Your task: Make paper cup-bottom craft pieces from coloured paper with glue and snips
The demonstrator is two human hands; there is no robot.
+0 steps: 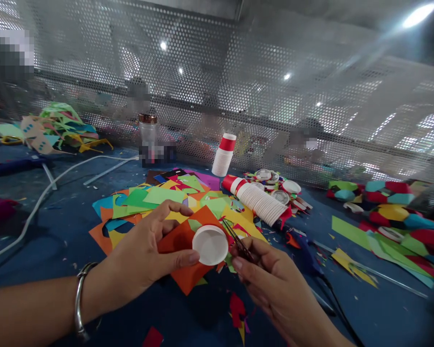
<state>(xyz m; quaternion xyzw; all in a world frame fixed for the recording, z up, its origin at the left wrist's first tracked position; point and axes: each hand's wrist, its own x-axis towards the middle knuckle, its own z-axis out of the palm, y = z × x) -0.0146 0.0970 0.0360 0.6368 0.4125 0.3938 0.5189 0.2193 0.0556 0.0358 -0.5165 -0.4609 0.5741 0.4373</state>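
My left hand (155,246) pinches a square sheet of orange paper (183,278), its thumb on a white round paper-cup base (210,246) with a raised rim. The base lies against the sheet. Close to its right edge, my right hand (271,279) is closed around dark, slender scissors (237,239). Their narrow blades point up and left, nearly together; the handles are mostly hidden in my fingers. Beneath and beyond both hands spreads a heap of coloured paper (162,195), with cut sheets in green, yellow and orange.
A stack of paper cups (262,201) lies beyond my right hand; another stack (223,156) stands behind it. A glue gun (309,255) with a cord rests at right, near coloured paper pieces (394,212). A white cable (39,205) crosses the left. Perforated metal mesh (202,62) rises behind.
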